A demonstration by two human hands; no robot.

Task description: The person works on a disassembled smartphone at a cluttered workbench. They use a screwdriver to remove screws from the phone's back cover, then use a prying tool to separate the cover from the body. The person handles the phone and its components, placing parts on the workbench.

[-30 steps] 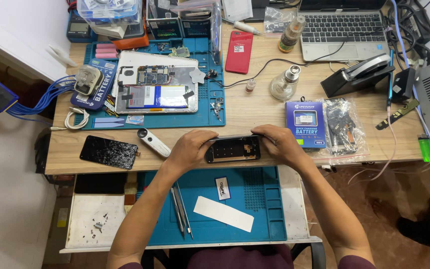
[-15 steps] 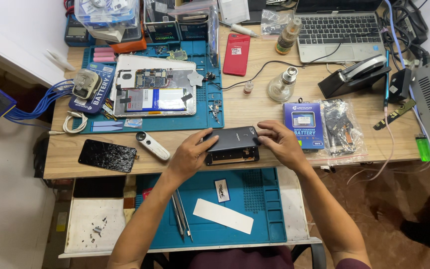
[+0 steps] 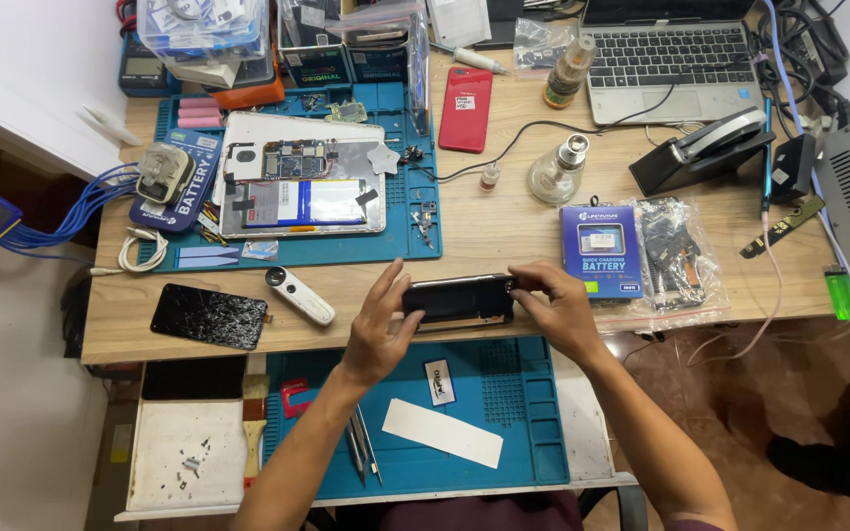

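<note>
Black and slab-shaped, the phone (image 3: 460,299) is held lengthwise at the front edge of the wooden surface (image 3: 504,231), raised slightly above it, directly above the blue work mat (image 3: 504,413) on the pull-out tray below.

Left hand (image 3: 378,329): grip closed on the left end of the phone, thumb on the near edge, fingers curled over the far edge.

Right hand (image 3: 555,307): grip closed on the right end of the phone, fingertips pinching the upper right corner.

Adjacent items:
- White handheld tool (image 3: 299,295), lying on the surface just left of the left hand, apart from it.
- Cracked black screen panel (image 3: 209,317), flat on the surface, further left.
- Boxed battery (image 3: 602,251) in blue packaging, just beyond the right hand, beside a clear bag of parts (image 3: 676,254).
- Opened tablet (image 3: 303,187) with circuit board and battery exposed, on a second blue mat (image 3: 395,221) at the back left.
- Red phone (image 3: 465,109), face down, well apart at the back centre.
- Laptop (image 3: 666,54), at the back right.
- Tweezers (image 3: 364,447) and a white strip (image 3: 442,433), on the lower mat, below the hands.
</note>
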